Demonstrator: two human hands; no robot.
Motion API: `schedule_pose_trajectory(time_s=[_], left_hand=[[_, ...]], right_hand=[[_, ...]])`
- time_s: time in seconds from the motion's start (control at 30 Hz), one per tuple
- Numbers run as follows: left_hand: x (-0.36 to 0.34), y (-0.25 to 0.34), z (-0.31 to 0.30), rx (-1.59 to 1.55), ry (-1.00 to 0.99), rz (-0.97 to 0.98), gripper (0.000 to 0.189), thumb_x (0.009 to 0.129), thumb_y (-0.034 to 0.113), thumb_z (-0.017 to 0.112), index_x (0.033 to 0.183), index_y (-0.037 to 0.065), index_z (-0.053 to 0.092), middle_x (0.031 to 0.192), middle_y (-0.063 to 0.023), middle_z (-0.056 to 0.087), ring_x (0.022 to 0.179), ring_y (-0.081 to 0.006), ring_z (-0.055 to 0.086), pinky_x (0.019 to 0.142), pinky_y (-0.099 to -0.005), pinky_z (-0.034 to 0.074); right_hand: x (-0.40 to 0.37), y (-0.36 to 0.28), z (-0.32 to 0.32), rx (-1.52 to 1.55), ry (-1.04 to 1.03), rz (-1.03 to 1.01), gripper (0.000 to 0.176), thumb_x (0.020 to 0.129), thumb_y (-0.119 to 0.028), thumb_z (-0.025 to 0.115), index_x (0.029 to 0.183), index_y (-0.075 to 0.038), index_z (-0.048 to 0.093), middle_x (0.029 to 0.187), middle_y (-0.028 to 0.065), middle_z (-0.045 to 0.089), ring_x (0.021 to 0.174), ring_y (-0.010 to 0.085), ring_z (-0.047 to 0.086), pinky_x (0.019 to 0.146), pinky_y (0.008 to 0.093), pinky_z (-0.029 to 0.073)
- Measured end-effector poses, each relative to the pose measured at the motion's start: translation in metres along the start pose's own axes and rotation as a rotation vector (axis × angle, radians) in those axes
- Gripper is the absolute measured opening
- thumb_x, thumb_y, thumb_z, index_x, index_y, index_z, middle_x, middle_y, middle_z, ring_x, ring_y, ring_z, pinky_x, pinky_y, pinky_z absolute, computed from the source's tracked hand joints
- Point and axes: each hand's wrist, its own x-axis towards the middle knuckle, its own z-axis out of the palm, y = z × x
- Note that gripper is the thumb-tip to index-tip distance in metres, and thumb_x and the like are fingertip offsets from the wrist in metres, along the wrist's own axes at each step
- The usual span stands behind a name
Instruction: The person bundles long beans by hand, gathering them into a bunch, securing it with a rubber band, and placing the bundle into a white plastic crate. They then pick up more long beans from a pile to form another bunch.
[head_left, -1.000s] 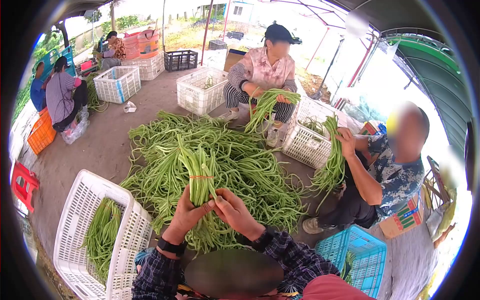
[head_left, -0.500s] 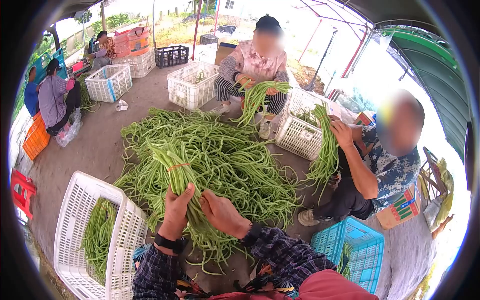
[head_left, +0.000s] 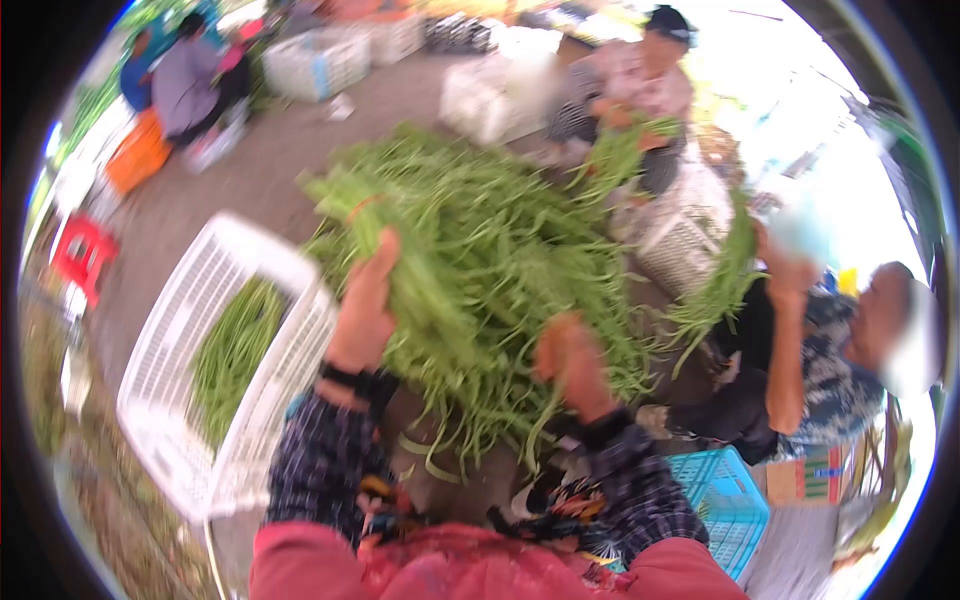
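Wrapped round a bundle of long beans (head_left: 425, 285) is my left hand (head_left: 368, 310). A reddish band circles that bundle near its upper left end, and its lower part hangs toward me. My right hand (head_left: 575, 365) is apart from the bundle, over the right front of a big loose pile of long beans (head_left: 540, 230). Motion smears its fingers. The pile lies on the ground in front of me.
Beside me on the left stands a white crate (head_left: 165, 375) with beans inside; a blue crate (head_left: 715, 495) is at my right. Two co-workers holding beans sit across and to the right, near another white crate (head_left: 685, 250). A red stool (head_left: 85, 255) stands far left.
My right hand has left the bundle and moved right, while my left hand keeps hold of it. The whole view has shifted and blurred.
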Motion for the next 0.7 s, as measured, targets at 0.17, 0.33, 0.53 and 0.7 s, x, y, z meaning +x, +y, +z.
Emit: schedule_pose_trajectory(time_s=[0.17,0.33,0.53,0.7], left_hand=[[0.005,-0.017,-0.005,-0.141,-0.033,-0.169,0.039,0.093,0.036,0.048,0.113,0.004,0.051,0.099,-0.0067,0.059,0.086,-0.0175,0.059,0.078,-0.0326,0.050],[0.009,-0.032,-0.001,-0.246,-0.116,-0.320,0.038,0.093,0.037,0.047,0.109,0.003,0.052,0.098,-0.0078,0.060,0.086,-0.0193,0.060,0.077,-0.0344,0.050],[0.004,-0.037,0.008,-0.248,-0.117,-0.331,0.038,0.093,0.038,0.045,0.109,0.004,0.052,0.099,-0.0083,0.060,0.087,-0.0212,0.060,0.080,-0.0367,0.050],[0.006,-0.044,0.016,-0.267,-0.173,-0.352,0.039,0.094,0.038,0.044,0.112,0.004,0.051,0.102,-0.0093,0.059,0.092,-0.0222,0.059,0.084,-0.0378,0.048]], right_hand=[[0.016,-0.059,-0.021,1.087,0.188,0.054,0.029,0.095,-0.040,0.039,0.089,-0.013,0.048,0.060,-0.0043,0.035,0.048,0.0060,0.031,0.044,0.0238,0.029],[0.018,-0.072,0.011,0.733,0.005,-0.028,0.019,0.096,-0.027,0.044,0.100,-0.009,0.049,0.062,-0.0038,0.039,0.049,0.0043,0.031,0.045,0.0214,0.029],[0.012,-0.073,0.031,0.505,-0.082,-0.056,0.017,0.092,-0.015,0.052,0.105,-0.005,0.053,0.074,0.0012,0.058,0.049,0.0010,0.037,0.042,0.0151,0.030],[0.012,-0.067,0.040,0.134,-0.011,-0.059,0.015,0.091,-0.008,0.051,0.106,-0.003,0.055,0.089,0.0035,0.065,0.058,0.0008,0.044,0.053,0.0164,0.037]])
